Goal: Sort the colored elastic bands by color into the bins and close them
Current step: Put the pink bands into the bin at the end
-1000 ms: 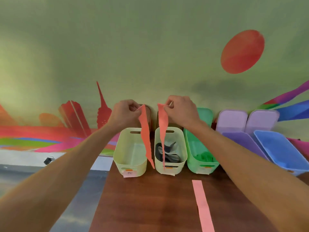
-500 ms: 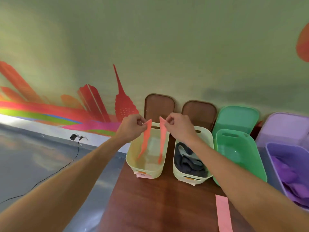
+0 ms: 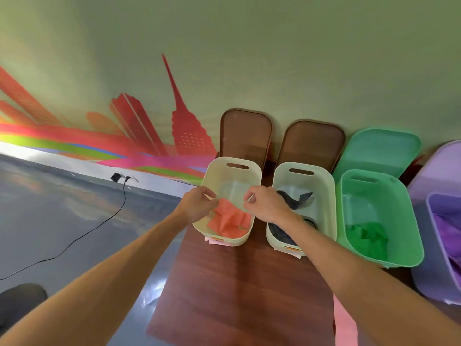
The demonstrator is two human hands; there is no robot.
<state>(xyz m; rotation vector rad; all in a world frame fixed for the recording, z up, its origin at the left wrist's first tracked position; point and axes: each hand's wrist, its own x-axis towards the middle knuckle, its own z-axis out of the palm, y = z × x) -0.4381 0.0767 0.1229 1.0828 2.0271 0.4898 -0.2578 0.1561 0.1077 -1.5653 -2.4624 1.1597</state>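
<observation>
An orange elastic band (image 3: 230, 221) lies crumpled inside the leftmost cream bin (image 3: 212, 168). My left hand (image 3: 197, 207) hovers over the bin's left rim with its fingers curled, pinching the band's upper corner. Over the bin's right rim, my right hand (image 3: 268, 206) has thumb and fingertips pressed together, and no band shows between them. The second cream bin (image 3: 329, 188) holds dark grey bands (image 3: 295, 199). Green bands (image 3: 366, 236) fill the green bin (image 3: 411, 226), and a purple bin (image 3: 430, 208) holds purple bands (image 3: 449, 228). A pink band (image 3: 345, 320) lies on the table.
Two brown lids (image 3: 245, 136) (image 3: 311, 143), a green lid (image 3: 381, 146) and a purple lid (image 3: 439, 158) lean against the wall behind the bins. The wooden table (image 3: 237, 283) ends just left of the cream bin. A black cable (image 3: 99, 226) runs across the grey floor.
Both hands lowered from above the bins to the leftmost cream bin. The orange band, stretched and hanging before, now lies bunched on the bin's floor.
</observation>
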